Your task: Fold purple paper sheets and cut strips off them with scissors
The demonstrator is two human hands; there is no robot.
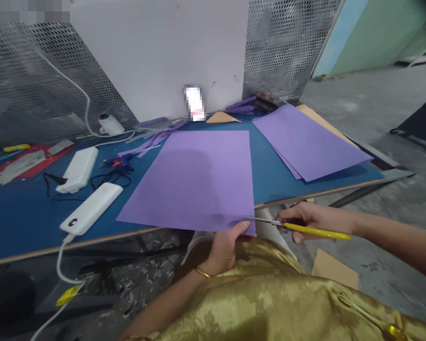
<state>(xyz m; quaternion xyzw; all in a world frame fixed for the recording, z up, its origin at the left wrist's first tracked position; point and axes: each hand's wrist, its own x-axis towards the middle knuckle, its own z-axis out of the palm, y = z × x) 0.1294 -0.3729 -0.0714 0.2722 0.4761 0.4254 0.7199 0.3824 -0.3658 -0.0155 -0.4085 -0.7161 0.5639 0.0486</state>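
Observation:
A large sheet of purple paper [199, 180] lies over the front edge of the blue table. My left hand [225, 248] pinches its near edge close to the right corner, thumb on top and fingers underneath. From the right, my right hand [310, 220] grips a pair of scissors [315, 231] with yellow handles. The metal blades point left and meet the paper's right edge just above my left thumb. Part of the blades is hidden at the sheet.
More purple sheets [305, 142] lie on tan paper at the table's right. A white power bank [92, 208], a white power strip [80, 168], a dark cable and purple strips [159, 137] are at the left. A lit phone [195, 103] leans against the back board.

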